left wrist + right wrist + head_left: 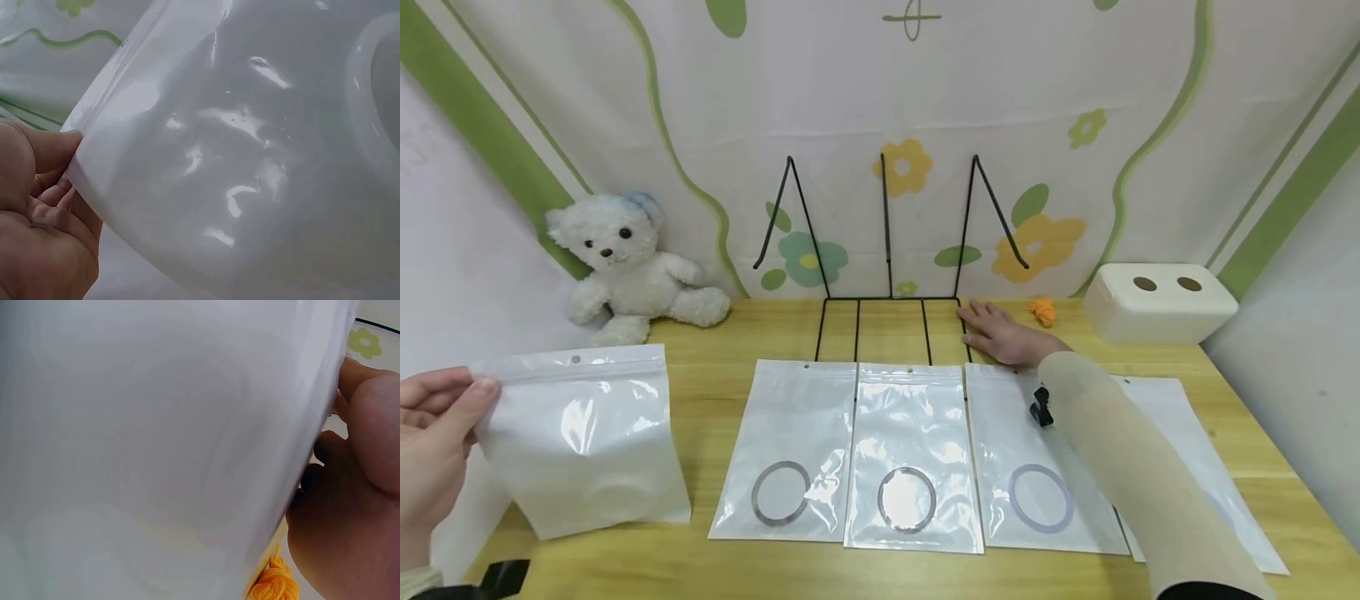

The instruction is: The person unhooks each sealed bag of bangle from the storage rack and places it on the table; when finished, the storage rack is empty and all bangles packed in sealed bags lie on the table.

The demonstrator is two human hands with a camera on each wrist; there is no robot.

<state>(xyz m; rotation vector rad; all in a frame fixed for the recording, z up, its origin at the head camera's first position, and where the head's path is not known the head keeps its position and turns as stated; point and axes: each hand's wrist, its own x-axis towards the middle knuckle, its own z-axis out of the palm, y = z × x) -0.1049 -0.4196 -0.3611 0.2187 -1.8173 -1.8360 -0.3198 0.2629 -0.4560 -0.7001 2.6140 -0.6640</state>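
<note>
My left hand (437, 442) pinches a white zip-top pouch (580, 450) by its upper left corner, holding it raised at the left; a faint ring shape shows through its lower part. With fingers spread, my right hand (1011, 337) reaches to the right rail of a black wire rack (891, 298) at the back; whether it touches the rail I cannot tell. Under that wrist lies a pouch (992, 433) with a pale purple ring (1041, 498). In the right wrist view a glossy pouch (156, 437) fills much of the frame beside the palm.
Two more pouches with rings, a left one (790, 425) and a middle one (910, 425), lie flat before the rack. My right sleeve partly covers the far-right pouch (1195, 442). A white teddy bear (640, 279), an orange yarn bundle (1042, 312) and a white box (1161, 312) sit behind.
</note>
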